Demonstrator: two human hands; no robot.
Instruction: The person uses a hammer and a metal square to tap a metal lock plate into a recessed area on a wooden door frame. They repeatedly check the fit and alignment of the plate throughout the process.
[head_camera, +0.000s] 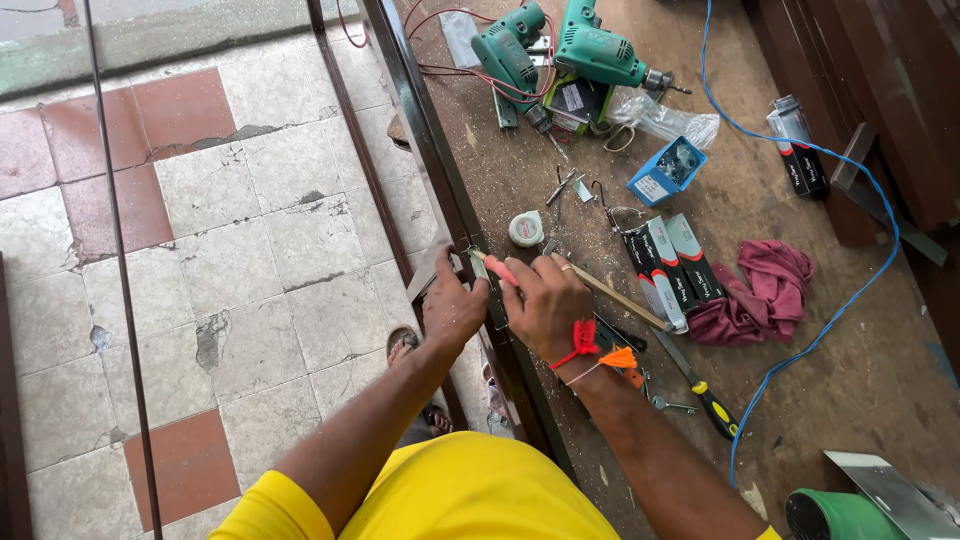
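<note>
Left hand (452, 310) is curled closed over the edge of a dark metal frame bar (430, 150) that runs along the side of the wooden worktop (860, 390), its fingers pressing a small metal plate (478, 268) against the bar. Just beside it to the right, the right hand (545, 305) grips a pink-handled tool (498, 268) whose tip meets that same plate, and a wooden-handled tool (620, 298) slants out from under its fingers; red and orange threads (598, 350) are tied at its wrist. Below the left hand, a sandalled foot (402, 345) shows on the cracked tiled floor (250, 250). Just beyond the right hand lies a small round tape roll (526, 229), and farther beyond, two green power drills (560, 50) with red wires. Right of the right hand sit three long black-and-grey boxes (665, 265), touching a crumpled maroon cloth (765, 290); a small blue box (667, 170) is beyond them. Nearer the person, a yellow-and-black-handled screwdriver (700, 390) lies on the worktop. A blue cable (850, 300) loops round the far right side.
</note>
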